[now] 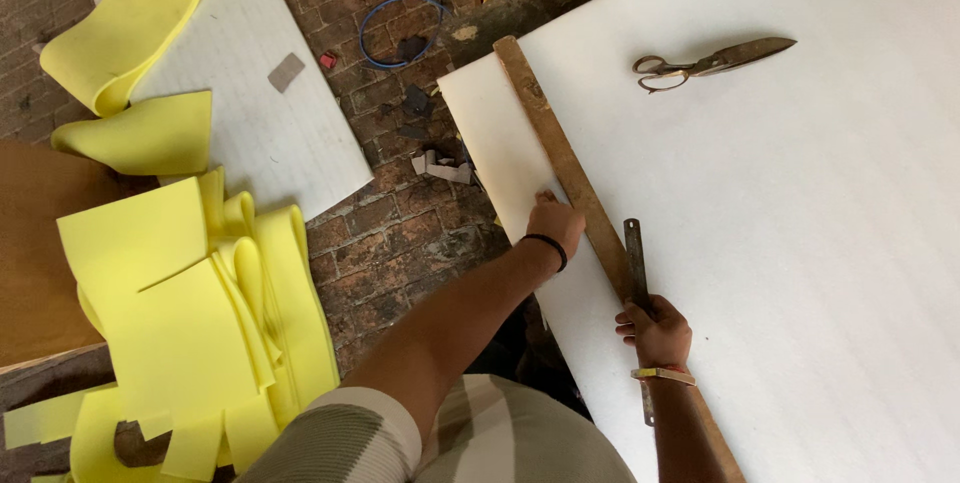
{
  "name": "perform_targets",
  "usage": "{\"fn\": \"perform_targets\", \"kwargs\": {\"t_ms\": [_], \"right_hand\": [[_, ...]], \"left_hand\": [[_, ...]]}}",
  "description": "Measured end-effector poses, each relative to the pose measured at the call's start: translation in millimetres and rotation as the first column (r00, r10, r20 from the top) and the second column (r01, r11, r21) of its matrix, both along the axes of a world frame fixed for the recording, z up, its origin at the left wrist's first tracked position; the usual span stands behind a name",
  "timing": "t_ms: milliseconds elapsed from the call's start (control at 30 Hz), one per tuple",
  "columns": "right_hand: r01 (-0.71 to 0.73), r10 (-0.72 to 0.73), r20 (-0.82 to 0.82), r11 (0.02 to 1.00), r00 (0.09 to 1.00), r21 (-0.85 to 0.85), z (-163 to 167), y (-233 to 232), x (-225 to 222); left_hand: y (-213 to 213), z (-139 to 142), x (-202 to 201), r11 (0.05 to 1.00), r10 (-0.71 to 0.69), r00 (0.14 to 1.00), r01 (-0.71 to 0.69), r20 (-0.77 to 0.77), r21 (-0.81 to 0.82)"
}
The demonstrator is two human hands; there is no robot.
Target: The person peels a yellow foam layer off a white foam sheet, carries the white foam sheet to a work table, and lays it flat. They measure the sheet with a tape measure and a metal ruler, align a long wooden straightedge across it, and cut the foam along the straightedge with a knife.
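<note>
A large white foam sheet (pixel 800 223) covers the right side. A long wooden straightedge (pixel 560 158) lies along its left edge. My left hand (pixel 557 224) presses flat on the sheet against the straightedge's left side; it wears a black wristband. My right hand (pixel 655 331), with a yellow wristband, grips a narrow dark metal blade (pixel 633 258) lying against the straightedge's right side. Old metal scissors (pixel 712 62) rest on the sheet farther up, away from both hands.
Yellow foam strips and sheets (pixel 190 313) pile up at the left on the brick floor (pixel 400 243). Another white sheet (pixel 255 108) lies at upper left. A blue cable loop (pixel 400 31) and small scraps (pixel 440 165) sit on the bricks.
</note>
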State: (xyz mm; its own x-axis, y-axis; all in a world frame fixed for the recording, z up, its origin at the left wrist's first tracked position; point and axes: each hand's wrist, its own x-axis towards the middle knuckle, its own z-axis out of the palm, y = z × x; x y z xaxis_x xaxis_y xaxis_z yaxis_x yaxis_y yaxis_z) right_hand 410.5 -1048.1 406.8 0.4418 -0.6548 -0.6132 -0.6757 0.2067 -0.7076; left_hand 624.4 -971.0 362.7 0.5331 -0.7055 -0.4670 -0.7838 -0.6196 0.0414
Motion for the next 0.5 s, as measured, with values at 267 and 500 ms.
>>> {"fn": "perform_targets", "kwargs": {"t_ms": [267, 500], "right_hand": [[-0.003, 0.003, -0.032, 1.000, 0.999, -0.020, 3, 1, 3], [0.017, -0.018, -0.040, 0.999, 0.999, -0.028, 0, 3, 3]], "left_hand": [[10, 12, 1, 0.995, 0.097, 0.983, -0.099, -0.153, -0.005], [32, 29, 6, 0.996, 0.079, 0.973, -0.068, -0.218, 0.055]]}}
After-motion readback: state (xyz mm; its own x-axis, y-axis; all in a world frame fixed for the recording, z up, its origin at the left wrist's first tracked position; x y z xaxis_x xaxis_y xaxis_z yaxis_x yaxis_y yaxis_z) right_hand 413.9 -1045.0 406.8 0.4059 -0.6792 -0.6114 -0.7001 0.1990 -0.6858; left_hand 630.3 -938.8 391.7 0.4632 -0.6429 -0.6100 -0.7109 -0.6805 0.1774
